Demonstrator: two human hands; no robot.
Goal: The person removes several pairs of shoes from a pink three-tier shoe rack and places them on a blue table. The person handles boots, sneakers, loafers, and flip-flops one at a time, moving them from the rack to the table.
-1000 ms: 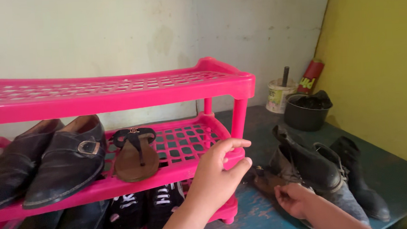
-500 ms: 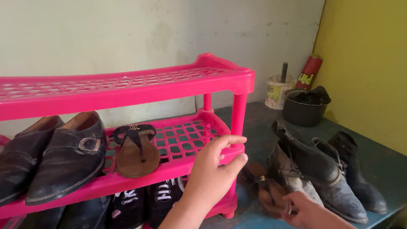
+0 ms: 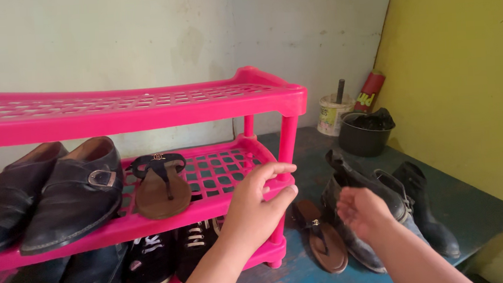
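Observation:
My left hand (image 3: 259, 207) grips the front edge of the middle shelf of a pink plastic shoe rack (image 3: 146, 107), close to its right post. A brown sandal with black straps (image 3: 161, 187) lies on that shelf, just left of the hand. My right hand (image 3: 361, 210) hovers open and holds nothing. It is a little above the floor, in front of dark ankle boots (image 3: 381, 209). The matching sandal (image 3: 326, 244) lies on the floor between the rack's foot and the boots, below and left of this hand.
Two black buckled shoes (image 3: 65, 197) fill the left of the middle shelf. Black laced sneakers (image 3: 171, 249) sit on the bottom shelf. A black bucket (image 3: 365, 135), a white tub (image 3: 331, 114) and a red can (image 3: 369, 89) stand in the corner by the yellow wall (image 3: 461, 90).
My right hand has risen from low on the floor by the boots and now hovers open; the brown sandal lies alone on the floor. My left hand stays on the shelf edge.

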